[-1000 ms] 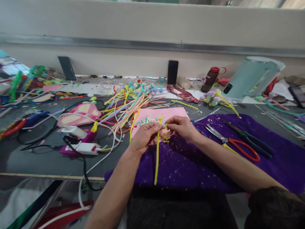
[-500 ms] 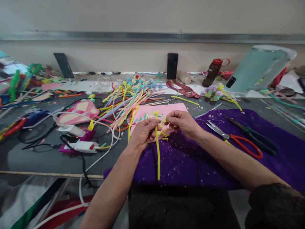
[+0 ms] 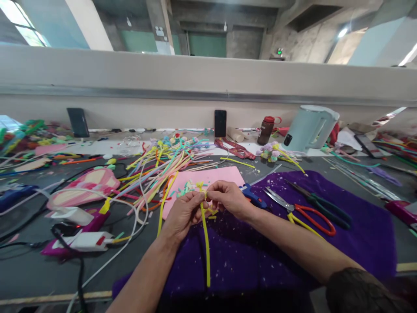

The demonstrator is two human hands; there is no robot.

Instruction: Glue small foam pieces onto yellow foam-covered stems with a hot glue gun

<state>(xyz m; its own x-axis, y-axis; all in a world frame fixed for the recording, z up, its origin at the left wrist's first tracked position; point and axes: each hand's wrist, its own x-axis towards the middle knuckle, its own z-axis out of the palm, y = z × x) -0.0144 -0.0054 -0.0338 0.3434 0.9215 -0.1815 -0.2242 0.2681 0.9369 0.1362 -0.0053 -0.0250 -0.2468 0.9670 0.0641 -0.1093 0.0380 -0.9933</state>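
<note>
A long yellow pipe cleaner (image 3: pixel 207 256) hangs downward from my left hand (image 3: pixel 186 213), whose thumb and fingers pinch it near its upper end. A small yellow tuft (image 3: pixel 200 185) tops it, just above the fingertips. My right hand (image 3: pixel 226 198) is closed in a pinch right beside the stem, its fingertips close to my left thumb. What lies between the right fingertips is too small and covered to make out. Beneath both hands are a pink sheet (image 3: pixel 224 173) with short cut pieces in green and yellow and a purple cloth (image 3: pixel 241 252) dotted with scraps.
Red-handled scissors (image 3: pixel 314 217), green-handled pliers (image 3: pixel 329 209) and a blue-handled tool (image 3: pixel 256 198) lie to the right. Many coloured pipe cleaners (image 3: pixel 172 161) are heaped behind. Cables and a magenta power strip (image 3: pixel 97 219) occupy the left. A phone (image 3: pixel 220 123), bottle (image 3: pixel 266 131) and kettle (image 3: pixel 309 128) stand behind.
My head view has tilted up, showing more of the room. My right hand has come in from slightly apart to the stem beside my left fingertips. The left hand keeps its pinch.
</note>
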